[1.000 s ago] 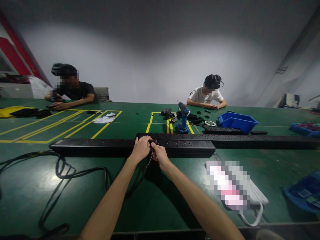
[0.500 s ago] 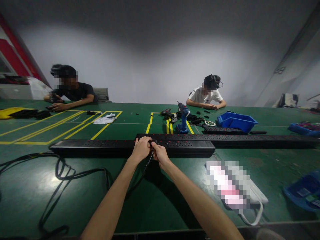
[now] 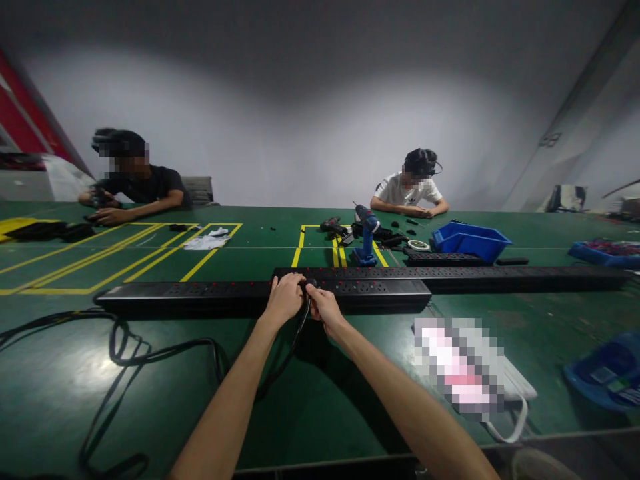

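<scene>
A long black power strip point(image 3: 200, 294) with several red-switched sockets lies across the green table point(image 3: 325, 393) in front of me. My left hand point(image 3: 285, 299) rests closed on top of the strip near its middle. My right hand point(image 3: 324, 307) pinches a small black plug against the strip beside the left hand. A black cable point(image 3: 287, 353) runs from the plug down between my forearms and loops off to the left. A second long power strip point(image 3: 500, 277) lies just behind the first.
A blue cordless drill point(image 3: 367, 235) stands behind the strips. Blue bins point(image 3: 470, 240) sit right of it, more at the far right point(image 3: 603, 377). A white pouch point(image 3: 465, 373) lies near the front edge. Two people sit across the table.
Both hands stay on the strip; my right hand has shifted slightly right and the view has panned a little to the right.
</scene>
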`<move>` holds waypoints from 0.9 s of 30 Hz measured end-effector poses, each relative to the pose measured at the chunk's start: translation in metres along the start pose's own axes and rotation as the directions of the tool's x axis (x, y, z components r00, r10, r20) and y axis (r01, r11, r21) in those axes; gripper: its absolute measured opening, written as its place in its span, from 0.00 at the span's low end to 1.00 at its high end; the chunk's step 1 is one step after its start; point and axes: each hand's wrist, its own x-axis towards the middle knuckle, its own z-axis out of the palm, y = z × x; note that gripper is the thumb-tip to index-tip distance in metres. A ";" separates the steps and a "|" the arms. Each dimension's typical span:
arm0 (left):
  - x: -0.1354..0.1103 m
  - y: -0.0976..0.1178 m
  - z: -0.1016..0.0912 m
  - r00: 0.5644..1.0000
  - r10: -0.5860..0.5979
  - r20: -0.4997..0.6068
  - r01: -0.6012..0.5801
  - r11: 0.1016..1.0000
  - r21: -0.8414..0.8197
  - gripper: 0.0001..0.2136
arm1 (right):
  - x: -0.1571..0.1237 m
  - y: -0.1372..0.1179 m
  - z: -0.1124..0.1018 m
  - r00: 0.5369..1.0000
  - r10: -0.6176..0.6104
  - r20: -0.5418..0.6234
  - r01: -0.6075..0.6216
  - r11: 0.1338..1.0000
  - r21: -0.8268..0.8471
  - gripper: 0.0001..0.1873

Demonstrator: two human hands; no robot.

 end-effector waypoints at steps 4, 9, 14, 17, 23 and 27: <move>-0.002 0.000 -0.002 1.000 0.028 0.004 -0.027 1.000 -0.015 0.17 | -0.013 -0.043 0.011 0.984 -0.123 0.130 0.108 0.987 0.122 0.23; -0.003 0.004 -0.003 1.000 0.010 -0.026 -0.011 0.999 -0.046 0.17 | -0.030 -0.072 -0.002 0.932 -0.017 0.362 0.015 1.000 0.007 0.22; -0.004 0.006 -0.005 0.998 -0.005 -0.055 0.002 0.998 -0.055 0.16 | -0.032 -0.066 -0.035 0.931 0.223 0.290 -0.152 0.957 -0.247 0.21; -0.003 0.006 -0.005 0.998 -0.003 -0.065 0.000 0.999 -0.050 0.16 | -0.028 -0.064 -0.047 0.912 0.367 0.183 -0.285 0.888 -0.362 0.16; -0.005 0.004 -0.004 0.999 0.017 -0.032 -0.018 0.999 -0.034 0.16 | -0.027 -0.059 -0.052 0.835 0.531 0.146 -0.336 0.701 -0.629 0.18; -0.007 0.004 -0.005 0.999 0.031 -0.029 -0.032 0.999 -0.035 0.16 | -0.027 -0.055 -0.052 0.833 0.541 0.121 -0.312 0.638 -0.704 0.21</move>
